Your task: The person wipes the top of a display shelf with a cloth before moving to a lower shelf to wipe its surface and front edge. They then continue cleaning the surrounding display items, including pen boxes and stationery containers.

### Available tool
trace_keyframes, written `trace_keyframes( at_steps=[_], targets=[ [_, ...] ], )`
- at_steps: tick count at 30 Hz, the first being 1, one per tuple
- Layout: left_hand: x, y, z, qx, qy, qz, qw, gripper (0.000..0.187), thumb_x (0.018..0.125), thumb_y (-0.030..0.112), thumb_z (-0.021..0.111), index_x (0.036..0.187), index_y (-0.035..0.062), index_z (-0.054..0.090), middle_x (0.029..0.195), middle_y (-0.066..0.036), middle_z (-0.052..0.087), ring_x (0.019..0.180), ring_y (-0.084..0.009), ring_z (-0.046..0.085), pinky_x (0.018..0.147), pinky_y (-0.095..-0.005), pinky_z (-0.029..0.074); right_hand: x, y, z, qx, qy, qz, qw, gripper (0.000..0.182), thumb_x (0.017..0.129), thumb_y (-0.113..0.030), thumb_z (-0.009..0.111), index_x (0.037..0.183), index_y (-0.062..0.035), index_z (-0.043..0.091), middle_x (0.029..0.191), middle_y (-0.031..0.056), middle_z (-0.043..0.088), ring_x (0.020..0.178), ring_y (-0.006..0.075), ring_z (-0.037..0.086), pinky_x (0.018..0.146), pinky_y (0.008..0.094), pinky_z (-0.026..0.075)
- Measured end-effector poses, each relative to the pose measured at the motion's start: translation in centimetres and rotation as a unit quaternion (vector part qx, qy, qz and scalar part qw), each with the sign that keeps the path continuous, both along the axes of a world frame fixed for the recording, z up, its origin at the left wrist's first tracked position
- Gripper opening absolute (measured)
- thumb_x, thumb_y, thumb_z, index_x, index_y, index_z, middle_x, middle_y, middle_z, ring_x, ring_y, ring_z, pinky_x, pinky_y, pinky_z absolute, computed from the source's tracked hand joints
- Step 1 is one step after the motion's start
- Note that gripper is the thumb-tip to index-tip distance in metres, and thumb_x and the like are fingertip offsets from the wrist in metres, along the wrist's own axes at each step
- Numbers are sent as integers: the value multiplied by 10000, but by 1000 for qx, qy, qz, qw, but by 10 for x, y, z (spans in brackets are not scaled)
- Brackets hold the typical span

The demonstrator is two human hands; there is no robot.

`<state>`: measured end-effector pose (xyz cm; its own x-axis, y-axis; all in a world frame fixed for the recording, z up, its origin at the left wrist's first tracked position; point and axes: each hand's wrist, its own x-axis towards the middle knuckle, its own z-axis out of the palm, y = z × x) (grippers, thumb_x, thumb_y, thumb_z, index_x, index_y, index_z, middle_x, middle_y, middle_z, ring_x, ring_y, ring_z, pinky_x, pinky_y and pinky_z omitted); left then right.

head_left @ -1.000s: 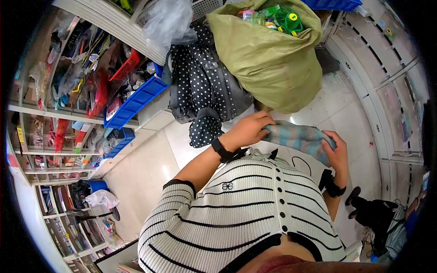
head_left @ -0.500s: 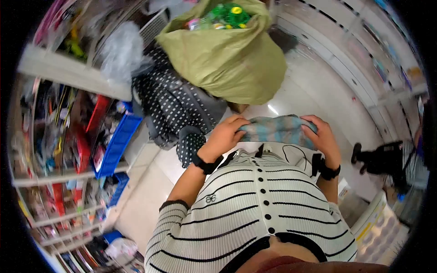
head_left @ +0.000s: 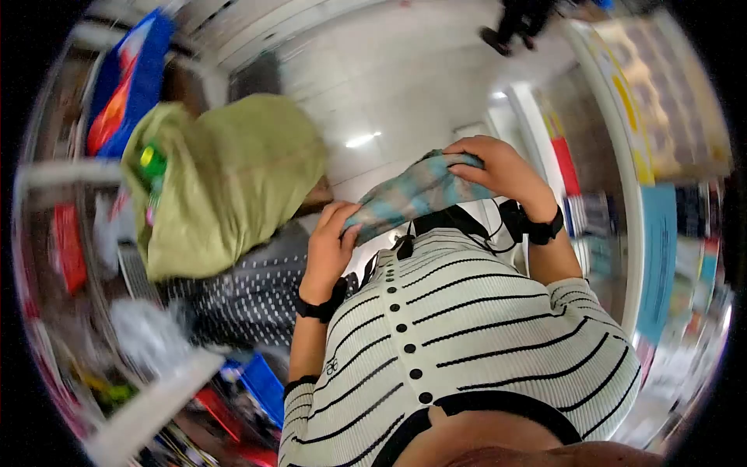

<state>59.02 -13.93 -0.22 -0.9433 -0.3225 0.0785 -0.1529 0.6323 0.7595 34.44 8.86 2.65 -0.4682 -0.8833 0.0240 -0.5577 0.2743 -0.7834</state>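
at chest | left hand [head_left: 327, 249], right hand [head_left: 498, 167] | closed on striped cloth [head_left: 412, 194] (opposite ends)

Motion blur smears the shelves [head_left: 70, 257] on the left, their goods unreadable. Fingertips of the left hand [head_left: 330, 247] vanish under the striped cloth [head_left: 416, 194]. A distant person's legs [head_left: 517, 23] are cut off at the top edge.
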Motion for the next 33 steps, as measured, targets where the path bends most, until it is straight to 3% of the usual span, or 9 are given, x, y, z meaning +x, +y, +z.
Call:
trace_keyframes(
  at_steps=[7,16,21,23,27,29,30,31,33],
  targets=[
    [-79,55,4,4,-4,-216,976,332,818,-33,660,1142,32,624,1132,-137,605,1011,-340,606,862,-357,502,31,134,-19,45,-14,-179,983,386,793,-183,770,1139,-60,651,1047,143,684,953,342,629,835,389,494],
    [-147,134,-34,-45,-37,-290,955,338,788,-28,670,1116,47,640,1157,-129,593,1039,-333,601,860,-384,509,28,228,-85,85,-52,-262,960,301,797,-192,747,1059,-91,639,998,140,683,942,361,639,804,429,503],
    [-214,168,-80,-125,-10,-311,942,319,778,-30,641,1077,80,661,1199,-104,583,1078,-327,575,871,-419,495,6,251,-141,125,-34,-347,929,242,828,-163,713,1042,-81,637,964,146,679,945,361,635,812,446,504],
    [-249,180,-106,-208,24,-321,924,308,781,-24,613,1065,82,665,1188,-100,585,1107,-310,563,881,-426,478,-3,257,-164,110,-31,-371,922,260,818,-163,717,1056,-86,645,997,149,675,961,356,628,836,442,498],
    [-342,210,-133,-268,125,-366,882,333,755,-21,591,1065,64,678,1172,-120,607,1141,-316,554,977,-447,424,-25,255,-190,104,83,-492,860,247,791,-61,708,1025,-35,634,1055,142,659,985,356,614,853,415,492],
    [-387,225,-157,-275,162,-383,867,324,769,-1,575,1066,72,682,1169,-113,612,1156,-309,550,1005,-448,406,-34,254,-221,77,189,-567,798,260,775,-31,702,1026,-41,635,1155,146,631,1052,366,581,912,431,474],
    [-405,233,-171,-282,192,-396,853,316,783,19,558,1066,80,685,1166,-105,618,1170,-302,546,1034,-450,388,-38,252,-235,111,110,-586,795,311,765,-1,689,1069,-24,633,1222,163,597,1105,377,546,952,440,453],
    [-420,237,-191,-277,194,-405,850,316,783,19,558,1066,80,685,1166,-105,618,1170,-302,546,1034,-450,388,-41,250,-253,116,108,-594,789,311,765,-1,689,1069,-24,633,1222,163,597,1105,377,546,952,440,453],
    [-444,243,-236,-323,188,-445,814,292,838,61,519,1083,70,679,1163,-95,627,1190,-297,540,1069,-452,377,-51,241,-296,110,209,-581,779,379,794,-10,669,1168,-8,610,1227,176,593,1102,379,546,963,441,446]
  ],
)
